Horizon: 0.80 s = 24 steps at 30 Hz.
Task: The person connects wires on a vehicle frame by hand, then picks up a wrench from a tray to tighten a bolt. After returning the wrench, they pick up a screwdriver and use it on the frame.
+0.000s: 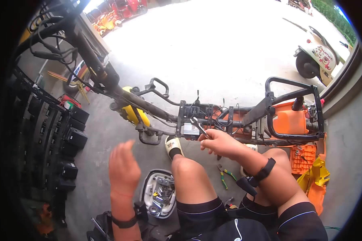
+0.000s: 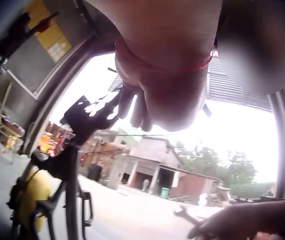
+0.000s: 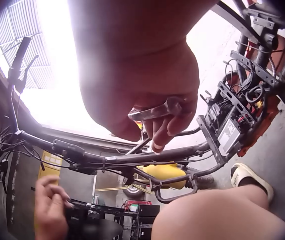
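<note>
In the head view, my right hand point(image 1: 222, 143) grips a metal wrench point(image 1: 198, 127) whose open-ended jaw points away from me over the bare scooter frame point(image 1: 161, 112). The same wrench point(image 3: 157, 111) shows under the palm in the right wrist view. My left hand point(image 1: 124, 166) is raised at the left, apart from the frame, with nothing in its fingers. A white-labelled box point(image 1: 190, 129) and black wiring sit in the middle of the frame, just beyond the wrench.
A white tray point(image 1: 146, 197) of small metal parts lies by my left leg. Pliers with green handles point(image 1: 224, 176) lie on the floor between my legs. Black boxes point(image 1: 74, 138) line the left side. Orange panels point(image 1: 303, 158) are at right, and a white scooter point(image 1: 319, 56) stands beyond.
</note>
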### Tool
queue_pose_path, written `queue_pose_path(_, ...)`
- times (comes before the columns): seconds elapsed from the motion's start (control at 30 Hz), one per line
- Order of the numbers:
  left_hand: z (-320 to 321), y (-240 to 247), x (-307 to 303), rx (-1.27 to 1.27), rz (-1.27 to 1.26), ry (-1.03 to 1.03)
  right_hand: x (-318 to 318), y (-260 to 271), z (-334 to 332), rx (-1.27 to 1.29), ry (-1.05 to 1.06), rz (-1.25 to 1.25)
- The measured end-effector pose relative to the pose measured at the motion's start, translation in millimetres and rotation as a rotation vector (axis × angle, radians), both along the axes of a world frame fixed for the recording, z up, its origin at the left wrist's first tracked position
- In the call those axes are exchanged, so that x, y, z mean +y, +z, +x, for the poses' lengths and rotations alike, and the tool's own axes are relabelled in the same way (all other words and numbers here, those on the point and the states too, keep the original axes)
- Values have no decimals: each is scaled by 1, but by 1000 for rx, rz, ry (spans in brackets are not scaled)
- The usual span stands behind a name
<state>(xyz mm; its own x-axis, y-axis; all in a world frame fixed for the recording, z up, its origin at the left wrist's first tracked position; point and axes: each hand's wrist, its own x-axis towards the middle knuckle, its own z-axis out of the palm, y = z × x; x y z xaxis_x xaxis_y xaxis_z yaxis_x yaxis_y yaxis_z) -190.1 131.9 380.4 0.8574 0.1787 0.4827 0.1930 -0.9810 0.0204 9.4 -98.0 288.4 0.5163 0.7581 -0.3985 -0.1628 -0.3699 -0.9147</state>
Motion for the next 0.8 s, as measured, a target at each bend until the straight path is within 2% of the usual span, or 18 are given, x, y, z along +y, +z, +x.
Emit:
queue_pose_path(0.07, 35, 52, -48, -3, 170, -193, 2, 0, 3, 32, -49, 35)
queue_pose_path(0.13, 53, 92, -97, 1, 231, -431, 4, 0, 5, 29, -77, 1)
queue_pose_path(0.27, 62, 156, -182, 81, 28, -918, 18, -35, 11, 4, -328, 154)
queue_pose_path(0.33, 60, 204, -208, 499, -191, -1027, 10, -20, 6, 10, -293, 124)
queue_pose_path(0.47, 60, 202, -242, 401, -335, -1145, -7, -4, -3, 61, -214, 141)
queue_pose_path(0.63, 68, 169, -315, 199, -600, -1319, -11, -1, -4, 28, -178, 187)
queue_pose_path(0.8, 49, 165, -336, 221, -701, -1244, -5, 1, -10, 37, -199, 204)
